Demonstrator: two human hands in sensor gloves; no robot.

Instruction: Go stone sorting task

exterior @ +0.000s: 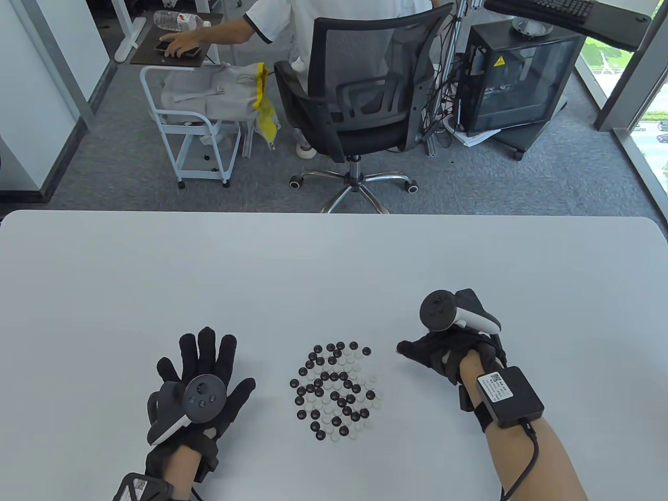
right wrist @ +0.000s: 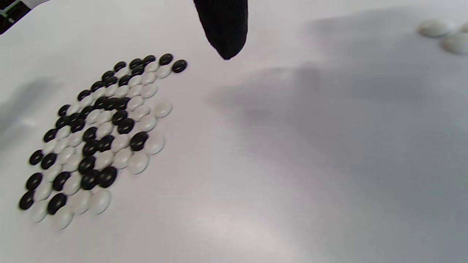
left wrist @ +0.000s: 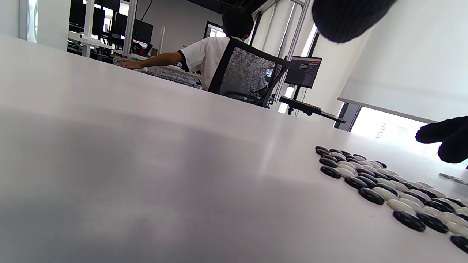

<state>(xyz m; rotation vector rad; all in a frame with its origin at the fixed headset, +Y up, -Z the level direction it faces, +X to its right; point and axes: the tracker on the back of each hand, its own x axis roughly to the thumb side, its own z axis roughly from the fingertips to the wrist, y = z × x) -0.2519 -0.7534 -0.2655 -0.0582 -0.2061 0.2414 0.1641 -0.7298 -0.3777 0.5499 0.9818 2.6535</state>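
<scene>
Your left hand (exterior: 201, 386) lies flat on the white table (exterior: 334, 261), fingers spread and straight, holding nothing. Your right hand (exterior: 443, 357) hovers just right of the stones, fingers loosely bent and pointing toward them; whether anything sits between the fingertips cannot be told from here.

Between both hands lies the mixed patch of black and white stones (exterior: 336, 391), packed edge to edge. The sorting looks barely begun, so take stones from the loose outer rim first, one colour at a time, pinching each by its edges so its neighbours stay put; keep the left hand ready to steady the patch.

The right wrist view alone shows two white stones (right wrist: 444, 34) lying well apart from the patch, probably the start of a white group, hidden under your hand in the table view. The left wrist view shows the stones lie one layer deep.

Beyond the table, a person sits in an office chair (exterior: 365, 104).
</scene>
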